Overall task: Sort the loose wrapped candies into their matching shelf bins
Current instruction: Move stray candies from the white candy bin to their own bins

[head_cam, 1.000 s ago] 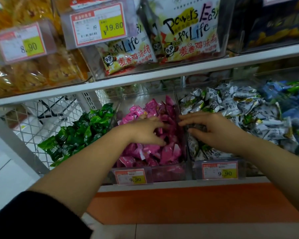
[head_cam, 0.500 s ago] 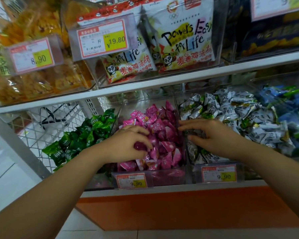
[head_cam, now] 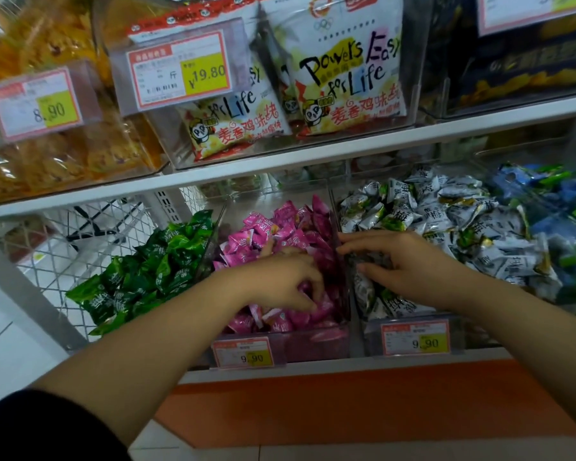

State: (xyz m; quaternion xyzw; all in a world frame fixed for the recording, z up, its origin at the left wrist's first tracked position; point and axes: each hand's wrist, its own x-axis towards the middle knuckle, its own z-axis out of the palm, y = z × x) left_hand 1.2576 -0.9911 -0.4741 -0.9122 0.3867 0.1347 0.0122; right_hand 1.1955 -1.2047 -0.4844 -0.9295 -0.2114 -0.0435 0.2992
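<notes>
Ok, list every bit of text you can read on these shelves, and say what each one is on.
"¥19.80": middle upper price tag.
"8.90": left upper price tag.
"Powers Easy for Life", "麦香鸡味块": white snack bag.
"9.90": pink bin's tag.
"9.90": white bin's tag.
"梅": white candy wrapper.
The tags' small print is too blurred to read, and the top right tag is cut off.
</notes>
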